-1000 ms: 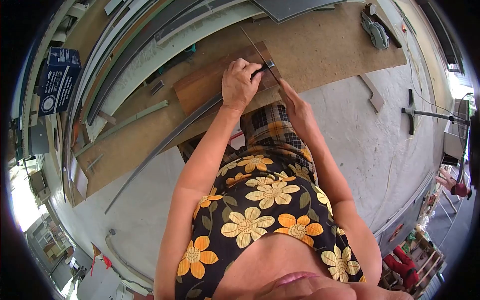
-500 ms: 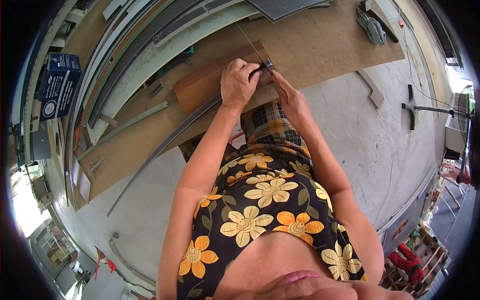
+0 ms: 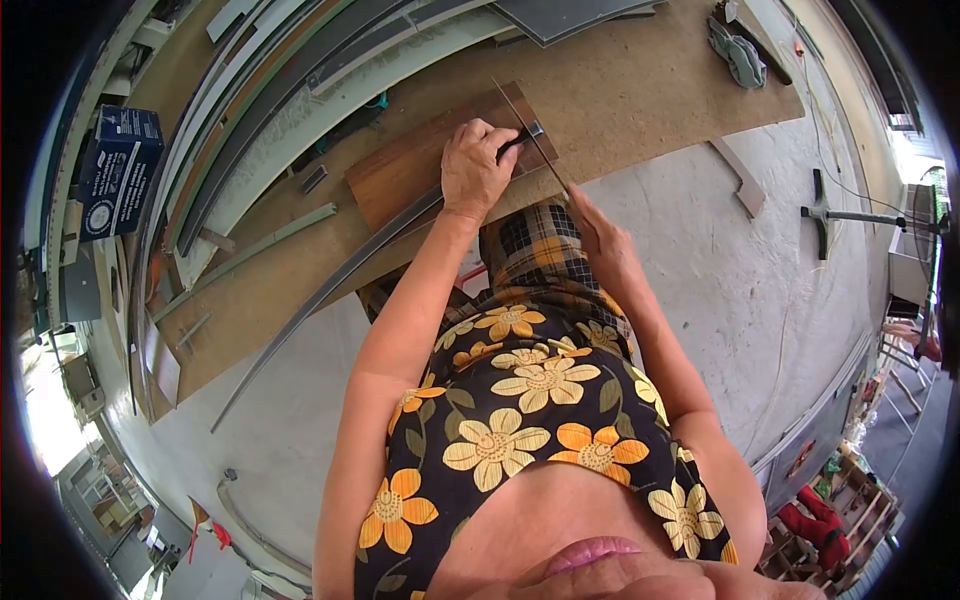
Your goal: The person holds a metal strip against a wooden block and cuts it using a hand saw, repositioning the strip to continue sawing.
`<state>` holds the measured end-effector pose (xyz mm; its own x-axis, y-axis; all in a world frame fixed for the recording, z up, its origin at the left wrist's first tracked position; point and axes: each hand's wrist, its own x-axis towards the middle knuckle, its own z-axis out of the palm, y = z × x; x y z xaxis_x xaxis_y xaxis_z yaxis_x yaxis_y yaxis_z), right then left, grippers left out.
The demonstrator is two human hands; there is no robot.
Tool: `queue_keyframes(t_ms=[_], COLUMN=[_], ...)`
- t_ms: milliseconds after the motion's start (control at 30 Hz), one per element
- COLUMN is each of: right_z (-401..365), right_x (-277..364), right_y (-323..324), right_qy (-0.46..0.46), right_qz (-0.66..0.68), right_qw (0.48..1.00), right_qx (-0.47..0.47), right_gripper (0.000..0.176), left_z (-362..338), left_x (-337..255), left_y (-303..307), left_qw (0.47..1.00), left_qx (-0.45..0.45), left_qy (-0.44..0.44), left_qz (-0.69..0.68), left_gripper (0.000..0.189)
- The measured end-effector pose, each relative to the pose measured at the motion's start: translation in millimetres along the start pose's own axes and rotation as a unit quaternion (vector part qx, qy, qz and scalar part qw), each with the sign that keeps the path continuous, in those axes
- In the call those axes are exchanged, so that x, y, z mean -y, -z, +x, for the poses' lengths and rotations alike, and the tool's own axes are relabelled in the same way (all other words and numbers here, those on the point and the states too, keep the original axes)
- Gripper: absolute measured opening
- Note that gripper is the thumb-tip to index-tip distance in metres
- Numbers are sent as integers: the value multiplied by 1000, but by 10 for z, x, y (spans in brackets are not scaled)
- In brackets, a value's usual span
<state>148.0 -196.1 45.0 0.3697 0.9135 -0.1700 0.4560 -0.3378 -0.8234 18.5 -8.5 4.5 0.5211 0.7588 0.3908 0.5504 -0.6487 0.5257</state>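
My left hand is closed round one end of a long dark strip, pressing it down over a brown wooden board. The strip's tip pokes out past my thumb, and its other end curves away beyond the table edge at lower left. In my right hand is the near end of a long thin file-like blade, its grip hidden by my fingers. The blade slants across the board's right end, right beside the strip's tip.
Under the board lies a brown tabletop. Long curved panels and strips are stacked at its far left, near a blue box. A grey cloth lies at the far right corner. A metal stand is farther right.
My right hand has drawn the blade back toward my body and slightly right, so less of it reaches beyond the board. My left hand and the strip stay in place.
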Motion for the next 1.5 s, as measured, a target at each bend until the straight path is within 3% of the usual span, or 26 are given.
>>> queue_keyframes(t_ms=[67,167,400,600,800,1000,1067,1133,1333,1500], right_z=[311,555,-212,-288,-277,-285,-291,-283,-277,-251], right_x=[24,178,-152,-87,-41,-82,-174,-144,-178,-225], right_y=[-97,-140,-24,20,61,77,59,75,80,180], right_qy=[62,41,-21,-37,-63,-51,-15,-41,-38,-57], right_qz=[23,-23,7,15,28,21,1,6,-6,0], right_qw=[998,999,1000,999,998,998,1000,999,999,998], right_qx=[-20,-11,0,-13,4,6,-8,-1,-7,-24], right_gripper=[45,46,43,45,50,55,56,56,56,55], left_z=[-8,-4,-3,-58,-517,-1331,-1631,-1868,-2001,-1855], left_x=[13,20,23,46,248,733,947,1108,1272,1242], left_y=[-13,-22,-19,65,622,1366,1569,1712,1815,1675], left_qw=[1000,1000,1000,998,995,989,979,971,976,983], left_qx=[-3,-9,-6,3,-28,-52,-49,-41,-47,-60], left_qy=[-4,-7,-12,-54,-32,73,101,149,87,94], left_qz=[-1,-2,-7,28,91,120,171,183,196,147], left_gripper=[19,19,18,39,50,53,52,45,25,21])
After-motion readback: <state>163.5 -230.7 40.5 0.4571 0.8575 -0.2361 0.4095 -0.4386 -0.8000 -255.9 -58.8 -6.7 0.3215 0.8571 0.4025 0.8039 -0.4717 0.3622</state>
